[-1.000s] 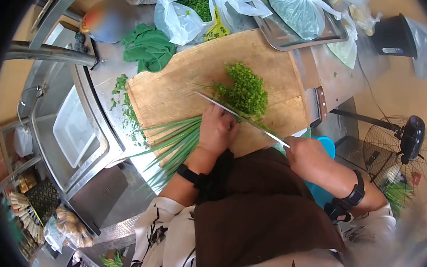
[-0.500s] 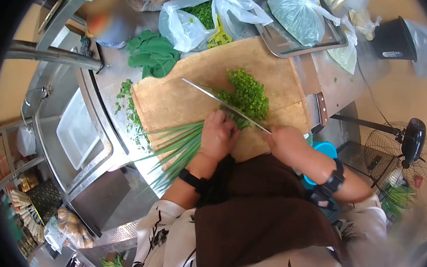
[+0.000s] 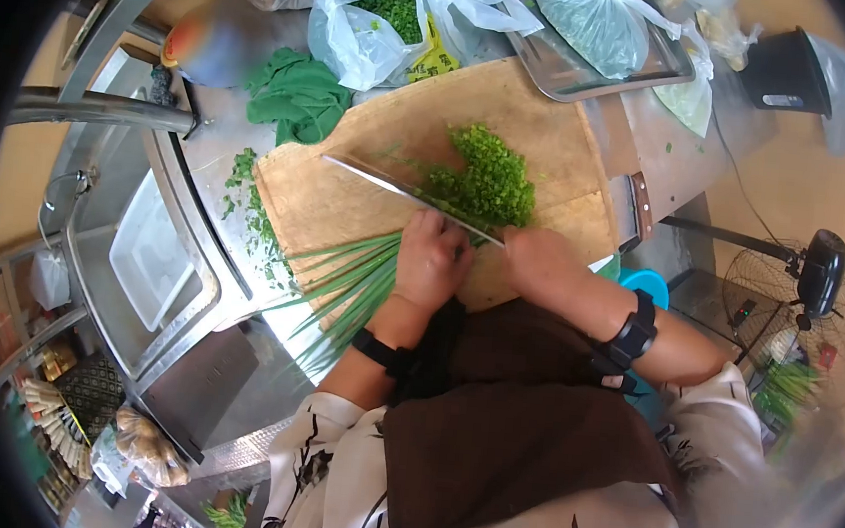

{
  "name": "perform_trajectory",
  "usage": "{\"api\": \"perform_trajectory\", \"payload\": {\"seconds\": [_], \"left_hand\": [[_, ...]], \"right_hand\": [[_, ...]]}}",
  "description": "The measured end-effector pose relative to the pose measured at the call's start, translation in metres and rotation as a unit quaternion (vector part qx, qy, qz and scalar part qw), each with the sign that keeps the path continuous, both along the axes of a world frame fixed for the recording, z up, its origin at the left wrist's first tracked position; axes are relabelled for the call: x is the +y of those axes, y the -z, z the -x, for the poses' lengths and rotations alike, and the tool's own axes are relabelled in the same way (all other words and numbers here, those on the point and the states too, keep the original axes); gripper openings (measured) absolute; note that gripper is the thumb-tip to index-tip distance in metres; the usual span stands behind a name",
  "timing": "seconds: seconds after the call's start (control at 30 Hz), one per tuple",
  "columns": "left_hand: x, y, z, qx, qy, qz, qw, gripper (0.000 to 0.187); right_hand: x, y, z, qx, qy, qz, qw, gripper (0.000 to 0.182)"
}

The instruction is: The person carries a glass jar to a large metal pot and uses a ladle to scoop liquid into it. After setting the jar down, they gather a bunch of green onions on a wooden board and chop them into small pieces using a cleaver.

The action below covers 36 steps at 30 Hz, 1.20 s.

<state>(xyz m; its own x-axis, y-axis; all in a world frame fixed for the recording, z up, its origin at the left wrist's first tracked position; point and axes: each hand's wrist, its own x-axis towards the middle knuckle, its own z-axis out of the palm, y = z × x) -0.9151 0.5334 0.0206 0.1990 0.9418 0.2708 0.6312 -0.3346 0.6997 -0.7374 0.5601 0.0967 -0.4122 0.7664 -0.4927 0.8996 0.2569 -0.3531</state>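
Note:
My left hand (image 3: 431,263) is closed over a bundle of long green onions (image 3: 354,280), whose stalks fan out to the lower left past the edge of the wooden cutting board (image 3: 319,196). My right hand (image 3: 534,263) is wrapped round the handle of a knife (image 3: 389,183); the handle itself is hidden by the fingers. The blade slants across the board to the upper left, just beyond my left knuckles. On its far side lies a pile of finely chopped greens (image 3: 494,178).
Behind the board are a green cloth (image 3: 298,100), a plastic bag of chopped greens (image 3: 360,46) and a metal tray (image 3: 595,89) with a tied bag. A cleaver (image 3: 640,204) lies at the right edge. A sink (image 3: 109,274) stands left, a fan (image 3: 821,276) right.
The knife and my right hand have shifted left, and the blade now reaches further left over the board. My left hand has barely moved. The whole view has tilted slightly.

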Motion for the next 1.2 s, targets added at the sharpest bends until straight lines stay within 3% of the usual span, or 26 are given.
{"api": "perform_trajectory", "payload": {"seconds": [0.13, 0.33, 0.53, 0.63, 0.83, 0.93, 1.03, 1.2], "left_hand": [[0.002, -0.006, 0.001, 0.002, -0.003, 0.012, 1.000, 0.012], [-0.001, -0.004, 0.001, -0.017, -0.009, 0.000, 1.000, 0.014], [-0.003, -0.003, 0.000, -0.017, -0.012, 0.010, 1.000, 0.015], [0.001, -0.004, 0.000, -0.011, -0.007, 0.017, 1.000, 0.014], [-0.001, -0.008, 0.002, 0.003, -0.004, 0.010, 1.000, 0.014], [-0.009, -0.004, 0.002, -0.010, -0.013, 0.012, 1.000, 0.014], [-0.004, -0.002, 0.003, -0.023, -0.008, -0.004, 1.000, 0.014], [-0.004, -0.003, 0.004, -0.020, -0.004, 0.007, 1.000, 0.014]], "right_hand": [[-0.006, -0.009, -0.013, 0.055, 0.011, -0.037, 0.998, 0.022], [-0.026, -0.087, -0.033, -0.025, 0.032, 0.054, 0.998, 0.020], [-0.016, -0.048, -0.024, -0.077, -0.027, 0.103, 0.991, 0.015], [-0.007, -0.004, 0.000, -0.007, 0.029, 0.000, 1.000, 0.014], [-0.004, -0.017, -0.017, 0.068, 0.010, -0.023, 0.997, 0.021], [-0.016, -0.066, -0.025, -0.030, 0.022, 0.050, 0.998, 0.020], [-0.027, -0.086, -0.034, -0.012, 0.030, 0.062, 0.998, 0.020], [-0.019, -0.052, -0.026, -0.058, -0.003, 0.089, 0.994, 0.015]]}}
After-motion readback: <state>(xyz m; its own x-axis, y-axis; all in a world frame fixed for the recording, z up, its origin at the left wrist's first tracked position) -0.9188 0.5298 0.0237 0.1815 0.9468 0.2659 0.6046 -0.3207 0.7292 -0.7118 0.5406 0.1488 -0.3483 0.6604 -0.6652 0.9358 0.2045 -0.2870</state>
